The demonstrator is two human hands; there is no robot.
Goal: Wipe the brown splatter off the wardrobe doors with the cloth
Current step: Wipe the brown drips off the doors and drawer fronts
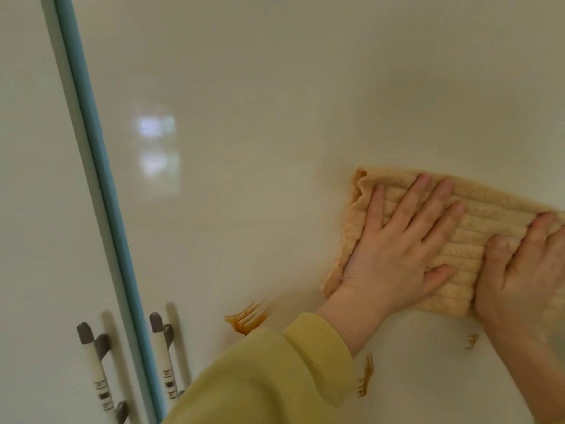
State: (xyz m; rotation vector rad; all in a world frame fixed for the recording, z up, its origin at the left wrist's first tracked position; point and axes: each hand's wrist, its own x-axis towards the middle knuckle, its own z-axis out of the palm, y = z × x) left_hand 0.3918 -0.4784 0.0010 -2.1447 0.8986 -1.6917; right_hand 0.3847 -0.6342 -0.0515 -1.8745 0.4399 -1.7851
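Note:
A tan ribbed cloth [477, 237] lies flat against the glossy cream wardrobe door [244, 148] at the right. My left hand [400, 243] presses on it with fingers spread and straight. My right hand [526, 270] rests on the cloth's right part, fingers laid over it, partly cut off by the frame edge. Brown splatter shows below the cloth: a smeared patch [247, 318] left of my yellow sleeve, a streak [367, 374] under my left wrist, and a small mark [472, 341] near my right wrist.
A teal gap [101, 191] runs diagonally between this door and the left door [30, 179]. Two white bar handles with grey mounts, one [97, 368] and the other [165, 356], flank the gap at the lower left.

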